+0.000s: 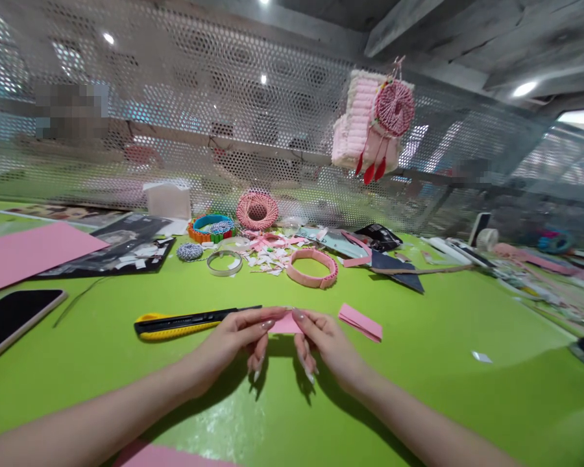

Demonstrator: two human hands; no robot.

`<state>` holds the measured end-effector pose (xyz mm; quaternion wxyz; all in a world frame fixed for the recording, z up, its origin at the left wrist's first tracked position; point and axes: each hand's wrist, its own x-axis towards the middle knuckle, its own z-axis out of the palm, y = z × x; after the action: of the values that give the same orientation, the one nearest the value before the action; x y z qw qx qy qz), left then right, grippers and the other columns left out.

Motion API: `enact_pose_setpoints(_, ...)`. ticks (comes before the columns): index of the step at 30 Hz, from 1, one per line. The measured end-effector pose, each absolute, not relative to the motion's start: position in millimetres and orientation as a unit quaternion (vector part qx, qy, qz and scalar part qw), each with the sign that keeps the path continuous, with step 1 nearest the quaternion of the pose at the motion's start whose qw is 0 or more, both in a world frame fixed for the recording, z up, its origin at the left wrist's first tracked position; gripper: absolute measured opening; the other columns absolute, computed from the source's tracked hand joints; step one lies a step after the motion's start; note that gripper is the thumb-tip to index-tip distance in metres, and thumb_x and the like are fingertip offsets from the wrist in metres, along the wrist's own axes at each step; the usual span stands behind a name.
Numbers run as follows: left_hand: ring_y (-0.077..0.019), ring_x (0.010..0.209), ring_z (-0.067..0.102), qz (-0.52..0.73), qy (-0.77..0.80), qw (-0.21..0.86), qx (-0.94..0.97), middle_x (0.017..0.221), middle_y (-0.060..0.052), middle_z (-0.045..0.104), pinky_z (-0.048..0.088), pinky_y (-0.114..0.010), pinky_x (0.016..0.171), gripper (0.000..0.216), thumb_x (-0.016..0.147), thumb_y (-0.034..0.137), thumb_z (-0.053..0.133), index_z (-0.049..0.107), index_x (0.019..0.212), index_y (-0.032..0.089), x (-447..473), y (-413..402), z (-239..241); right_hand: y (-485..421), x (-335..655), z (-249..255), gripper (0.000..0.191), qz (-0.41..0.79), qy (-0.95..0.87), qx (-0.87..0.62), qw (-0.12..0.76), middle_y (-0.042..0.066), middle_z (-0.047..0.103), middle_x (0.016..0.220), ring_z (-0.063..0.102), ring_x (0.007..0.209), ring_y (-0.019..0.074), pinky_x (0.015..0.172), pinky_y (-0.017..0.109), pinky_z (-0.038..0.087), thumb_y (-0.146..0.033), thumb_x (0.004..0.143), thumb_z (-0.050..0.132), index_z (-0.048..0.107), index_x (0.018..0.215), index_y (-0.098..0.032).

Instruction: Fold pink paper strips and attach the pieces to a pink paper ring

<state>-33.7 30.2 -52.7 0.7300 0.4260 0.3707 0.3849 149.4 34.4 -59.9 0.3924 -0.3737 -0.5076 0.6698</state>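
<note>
Between both hands, just above the green table, is a small piece of pink paper (285, 323). My left hand (238, 337) pinches its left end between thumb and fingers. At the right end, my right hand (324, 340) grips it the same way, the thumb on the near face. Fingertips cover the paper's ends. A yellow and black utility knife (185, 323) lies left of the hands, its tip close behind my left fingers. To the right of my right hand rests a folded pink paper strip (361, 322).
Behind the hands lie a pink ring band (312, 268), a clear tape ring (224, 263), white paper scraps (267, 259) and a woven pink ring (257, 210). A phone (17, 321) and a pink sheet (39, 251) are at left. A perforated metal screen (282, 117) stands behind the table.
</note>
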Motion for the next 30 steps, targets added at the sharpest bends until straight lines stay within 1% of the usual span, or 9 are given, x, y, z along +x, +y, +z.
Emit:
enact_pose_setpoints(3, -0.0068, 0.037, 0.046, 0.386, 0.348, 0.763, 0.386, 0.044, 0.003, 0.052, 0.037, -0.016, 0.039, 0.037, 0.077, 0.018, 0.066, 0.068, 0.112, 0.009, -34.4, 31.7, -51.8, 34.7, 149.8, -59.9, 0.043, 0.664, -0.514, -0.376, 0.392, -0.004, 0.055, 0.041, 0.045, 0.028, 0.0063, 0.030, 0.014, 0.032, -0.055, 0.080, 0.062, 0.059, 0.080, -0.012)
enact_pose_setpoints(5, -0.0066, 0.035, 0.044, 0.386, 0.341, 0.772, 0.372, 0.043, 0.004, 0.051, 0.037, -0.016, 0.038, 0.037, 0.076, 0.017, 0.066, 0.067, 0.113, 0.010, -35.0, 32.4, -51.2, 34.6, 149.2, -61.0, 0.044, 0.663, -0.517, -0.378, 0.388, -0.004, 0.055, 0.041, 0.047, 0.028, 0.0064, 0.030, 0.014, 0.032, -0.056, 0.081, 0.060, 0.058, 0.076, -0.012)
enact_pose_setpoints(7, -0.0069, 0.033, 0.042, 0.385, 0.347, 0.767, 0.379, 0.041, 0.005, 0.049, 0.037, -0.016, 0.036, 0.039, 0.080, 0.022, 0.065, 0.064, 0.117, 0.011, -35.5, 32.5, -51.8, 34.1, 148.2, -62.9, 0.045, 0.665, -0.521, -0.379, 0.379, -0.003, 0.056, 0.042, 0.048, 0.029, 0.0071, 0.031, 0.014, 0.034, -0.058, 0.081, 0.059, 0.057, 0.075, -0.013)
enact_pose_setpoints(10, -0.0074, 0.029, 0.041, 0.372, 0.369, 0.738, 0.424, 0.038, 0.004, 0.050, 0.035, -0.015, 0.033, 0.045, 0.086, 0.038, 0.060, 0.061, 0.121, 0.010, -35.5, 32.0, -55.9, 33.1, 146.5, -65.7, 0.048, 0.666, -0.527, -0.380, 0.366, -0.004, 0.057, 0.043, 0.050, 0.030, 0.0084, 0.032, 0.016, 0.038, -0.060, 0.079, 0.060, 0.059, 0.083, -0.012)
enact_pose_setpoints(12, -0.0076, 0.028, 0.042, 0.363, 0.381, 0.717, 0.457, 0.037, 0.003, 0.052, 0.034, -0.015, 0.032, 0.048, 0.086, 0.044, 0.058, 0.061, 0.120, 0.009, -35.1, 31.4, -59.2, 32.8, 145.9, -66.8, 0.050, 0.663, -0.531, -0.379, 0.367, -0.004, 0.057, 0.043, 0.051, 0.031, 0.0086, 0.034, 0.017, 0.040, -0.060, 0.079, 0.059, 0.061, 0.087, -0.011)
enact_pose_setpoints(16, -0.0080, 0.027, 0.043, 0.358, 0.389, 0.702, 0.477, 0.036, 0.003, 0.052, 0.034, -0.014, 0.031, 0.049, 0.087, 0.045, 0.057, 0.060, 0.119, 0.009, -33.8, 29.7, -60.7, 32.0, 146.0, -67.3, 0.054, 0.656, -0.533, -0.380, 0.376, -0.003, 0.055, 0.041, 0.050, 0.031, 0.0083, 0.034, 0.017, 0.040, -0.061, 0.083, 0.053, 0.062, 0.083, -0.008)
enact_pose_setpoints(21, -0.0064, 0.024, 0.035, 0.366, 0.388, 0.707, 0.464, 0.032, 0.007, 0.045, 0.031, -0.013, 0.028, 0.042, 0.088, 0.042, 0.055, 0.062, 0.113, 0.010, -30.5, 23.9, -55.7, 26.4, 145.1, -67.4, 0.053, 0.640, -0.539, -0.386, 0.389, -0.006, 0.052, 0.039, 0.044, 0.028, 0.0068, 0.030, 0.014, 0.033, -0.059, 0.086, 0.051, 0.061, 0.097, -0.008)
enact_pose_setpoints(26, -0.0054, 0.023, 0.027, 0.394, 0.409, 0.687, 0.454, 0.030, 0.011, 0.035, 0.028, -0.013, 0.026, 0.045, 0.084, 0.047, 0.058, 0.063, 0.110, 0.011, -26.5, 18.2, -54.6, 20.2, 143.6, -64.0, 0.051, 0.611, -0.552, -0.408, 0.394, -0.008, 0.045, 0.035, 0.035, 0.025, 0.0055, 0.028, 0.014, 0.028, -0.061, 0.086, 0.049, 0.061, 0.088, -0.011)
enact_pose_setpoints(30, -0.0057, 0.023, 0.024, 0.383, 0.407, 0.683, 0.470, 0.030, 0.012, 0.032, 0.027, -0.014, 0.027, 0.049, 0.084, 0.050, 0.057, 0.062, 0.114, 0.012, -26.1, 19.6, -55.3, 18.6, 143.6, -60.6, 0.049, 0.597, -0.559, -0.420, 0.393, -0.011, 0.038, 0.032, 0.030, 0.024, 0.0045, 0.028, 0.014, 0.027, -0.063, 0.085, 0.049, 0.057, 0.078, -0.015)
